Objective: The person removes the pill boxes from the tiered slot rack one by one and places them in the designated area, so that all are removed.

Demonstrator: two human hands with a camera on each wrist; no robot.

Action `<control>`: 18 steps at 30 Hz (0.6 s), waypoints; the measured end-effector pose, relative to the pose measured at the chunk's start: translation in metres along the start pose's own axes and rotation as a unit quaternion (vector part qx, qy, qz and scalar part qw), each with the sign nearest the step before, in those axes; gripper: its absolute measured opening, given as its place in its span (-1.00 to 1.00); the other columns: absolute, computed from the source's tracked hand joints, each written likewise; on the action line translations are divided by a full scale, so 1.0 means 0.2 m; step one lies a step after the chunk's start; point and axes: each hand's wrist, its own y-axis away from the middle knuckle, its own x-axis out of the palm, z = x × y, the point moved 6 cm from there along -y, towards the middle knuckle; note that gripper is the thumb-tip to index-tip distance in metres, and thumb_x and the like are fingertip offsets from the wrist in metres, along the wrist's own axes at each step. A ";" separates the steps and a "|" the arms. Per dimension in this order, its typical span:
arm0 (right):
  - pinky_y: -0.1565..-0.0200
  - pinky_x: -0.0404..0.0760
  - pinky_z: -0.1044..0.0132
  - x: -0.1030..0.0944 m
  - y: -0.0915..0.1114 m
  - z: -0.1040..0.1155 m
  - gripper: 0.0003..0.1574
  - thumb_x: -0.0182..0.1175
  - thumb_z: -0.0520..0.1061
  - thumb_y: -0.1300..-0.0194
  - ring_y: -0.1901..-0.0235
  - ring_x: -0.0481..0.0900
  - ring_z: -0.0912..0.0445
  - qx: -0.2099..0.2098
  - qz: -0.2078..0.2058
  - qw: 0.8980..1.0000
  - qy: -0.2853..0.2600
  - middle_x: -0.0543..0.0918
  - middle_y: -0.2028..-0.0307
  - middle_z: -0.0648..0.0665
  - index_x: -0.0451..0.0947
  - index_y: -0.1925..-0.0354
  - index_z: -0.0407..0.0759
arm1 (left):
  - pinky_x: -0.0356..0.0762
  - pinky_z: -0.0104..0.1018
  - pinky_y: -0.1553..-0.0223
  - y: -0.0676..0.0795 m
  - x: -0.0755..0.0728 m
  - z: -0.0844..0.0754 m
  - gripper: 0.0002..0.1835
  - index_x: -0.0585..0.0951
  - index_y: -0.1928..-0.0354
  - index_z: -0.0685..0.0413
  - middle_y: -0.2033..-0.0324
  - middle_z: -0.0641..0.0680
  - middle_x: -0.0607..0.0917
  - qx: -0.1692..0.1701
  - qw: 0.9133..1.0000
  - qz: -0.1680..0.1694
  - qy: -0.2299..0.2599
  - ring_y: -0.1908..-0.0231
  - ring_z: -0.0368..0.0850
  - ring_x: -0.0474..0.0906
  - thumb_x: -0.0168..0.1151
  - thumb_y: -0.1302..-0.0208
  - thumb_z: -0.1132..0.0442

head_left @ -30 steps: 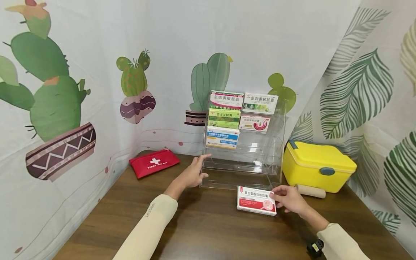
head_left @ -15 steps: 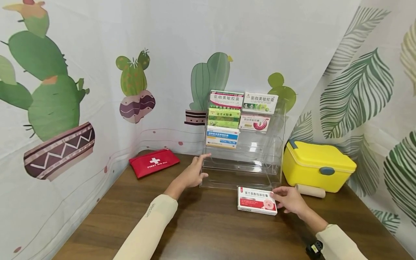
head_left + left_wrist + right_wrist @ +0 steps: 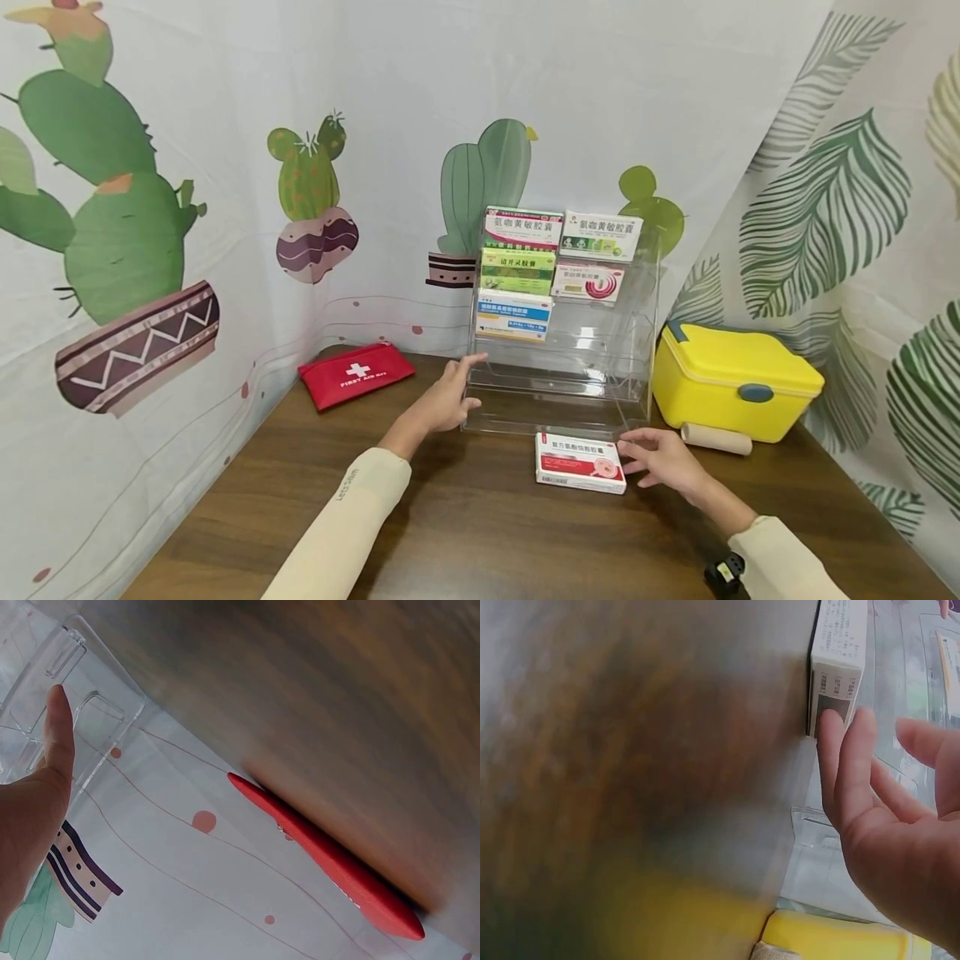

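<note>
A white and red medicine box [image 3: 580,462] lies on the table in front of the clear display rack [image 3: 558,408]. At its right end is my right hand [image 3: 663,461]. In the right wrist view two fingertips of the right hand [image 3: 900,825] touch the end of the box [image 3: 838,671], while the thumb stays off it. My left hand [image 3: 445,400] is at the rack's lower left side, index finger extended along it. In the left wrist view a straight digit of the left hand [image 3: 45,780] lies against the clear plastic; the other fingers are hidden.
Several medicine boxes stand on the rack's upper left tiers, among them a blue and white one [image 3: 513,317] and a green one [image 3: 517,272]. A red first aid pouch [image 3: 356,376] lies at left. At right are a yellow case [image 3: 738,379] and a beige roll [image 3: 716,439].
The white and red box has slid a little to the left on the table. The right hand's thumb has come off its front. My left hand has stayed put.
</note>
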 end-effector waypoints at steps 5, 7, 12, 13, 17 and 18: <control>0.39 0.68 0.07 0.00 -0.01 -0.01 -0.42 0.26 -0.04 -0.39 0.29 0.74 -0.08 0.010 0.004 1.000 -0.001 0.68 0.09 -0.36 0.47 -0.15 -0.48 | 0.47 -0.15 0.20 0.00 0.00 0.00 -0.09 -0.08 -0.53 -0.36 -0.01 0.18 0.31 0.001 1.000 0.003 0.001 0.43 -0.09 0.44 0.26 -0.37 0.27; 0.40 0.68 0.07 0.00 0.00 0.00 -0.43 0.26 -0.03 -0.39 0.30 0.74 -0.08 0.011 0.004 1.000 0.003 0.68 0.09 -0.37 0.48 -0.14 -0.46 | 0.47 -0.15 0.21 0.00 0.00 0.00 -0.09 -0.09 -0.53 -0.37 -0.01 0.19 0.31 0.001 1.000 0.003 0.001 0.43 -0.08 0.43 0.26 -0.37 0.28; 0.43 0.67 0.07 -0.01 0.01 0.01 -0.47 0.26 -0.06 -0.38 0.32 0.73 -0.07 0.006 -0.002 1.000 0.017 0.67 0.07 -0.38 0.50 -0.12 -0.43 | 0.47 -0.14 0.20 0.00 0.00 0.00 -0.09 -0.08 -0.53 -0.37 -0.02 0.19 0.31 0.000 1.000 0.002 0.000 0.44 -0.08 0.43 0.26 -0.37 0.29; 0.44 0.67 0.08 -0.01 0.01 0.02 -0.49 0.26 -0.07 -0.38 0.33 0.73 -0.06 0.004 -0.006 1.000 0.020 0.67 0.08 -0.37 0.50 -0.12 -0.43 | 0.47 -0.14 0.21 0.00 0.00 0.00 -0.09 -0.08 -0.53 -0.38 -0.02 0.19 0.31 0.000 1.000 0.002 -0.001 0.44 -0.08 0.43 0.26 -0.37 0.29; 0.51 0.63 0.11 -0.03 0.03 0.04 -0.54 0.27 -0.10 -0.37 0.39 0.70 -0.03 -0.006 -0.021 0.999 0.049 0.70 0.13 -0.31 0.52 -0.10 -0.39 | 0.48 -0.16 0.22 0.01 -0.01 -0.01 -0.08 -0.09 -0.52 -0.40 -0.05 0.21 0.32 -0.002 1.000 0.002 -0.005 0.46 -0.08 0.44 0.27 -0.36 0.29; 0.53 0.61 0.13 -0.03 0.04 0.05 -0.56 0.27 -0.12 -0.36 0.41 0.69 -0.02 -0.009 -0.027 0.998 0.057 0.71 0.16 -0.28 0.54 -0.08 -0.38 | 0.48 -0.16 0.25 0.01 -0.01 -0.01 -0.08 -0.09 -0.52 -0.40 -0.06 0.22 0.32 -0.004 1.000 0.003 -0.006 0.48 -0.09 0.44 0.27 -0.36 0.28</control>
